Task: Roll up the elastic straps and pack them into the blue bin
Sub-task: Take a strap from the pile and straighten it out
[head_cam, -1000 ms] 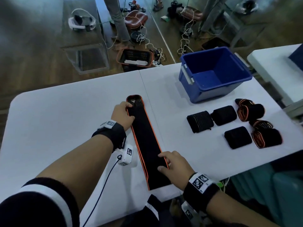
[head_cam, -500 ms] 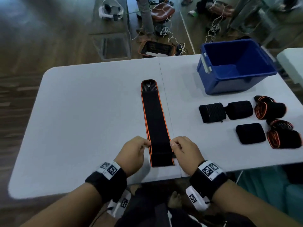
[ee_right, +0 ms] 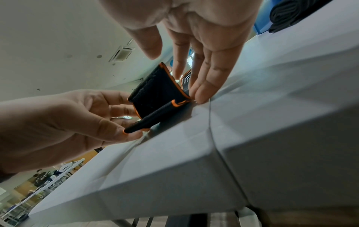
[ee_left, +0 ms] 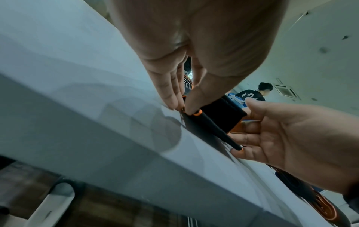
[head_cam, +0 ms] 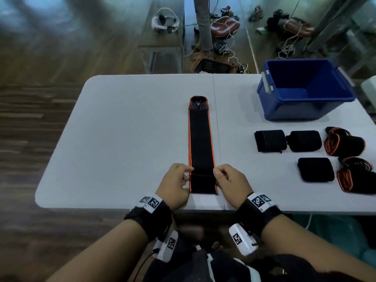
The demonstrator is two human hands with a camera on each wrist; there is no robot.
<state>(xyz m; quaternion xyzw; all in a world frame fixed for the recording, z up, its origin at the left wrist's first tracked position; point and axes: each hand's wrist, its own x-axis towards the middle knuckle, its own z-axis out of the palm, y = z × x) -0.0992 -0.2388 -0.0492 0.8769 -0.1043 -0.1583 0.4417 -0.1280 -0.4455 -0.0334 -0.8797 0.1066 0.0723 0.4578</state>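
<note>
A long black elastic strap (head_cam: 200,143) with orange edges lies flat down the middle of the white table (head_cam: 122,139). Its near end is folded up into a short flap (ee_left: 223,113) (ee_right: 157,95). My left hand (head_cam: 179,180) pinches the flap's left edge at the fold, and my right hand (head_cam: 225,178) holds its right edge, thumb and fingers on either side. The blue bin (head_cam: 295,110) stands empty at the far right. Several rolled straps (head_cam: 270,141) lie in front of it.
The table's near edge runs just under my wrists. A second white table (head_cam: 369,86) shows at the far right. On the floor beyond the table are a crate, cables and a stool (head_cam: 223,27). A person (ee_left: 252,95) stands in the background.
My left hand came back from the strap's far end to its near end. Both hands now hold the near end, which is turned up off the table.
</note>
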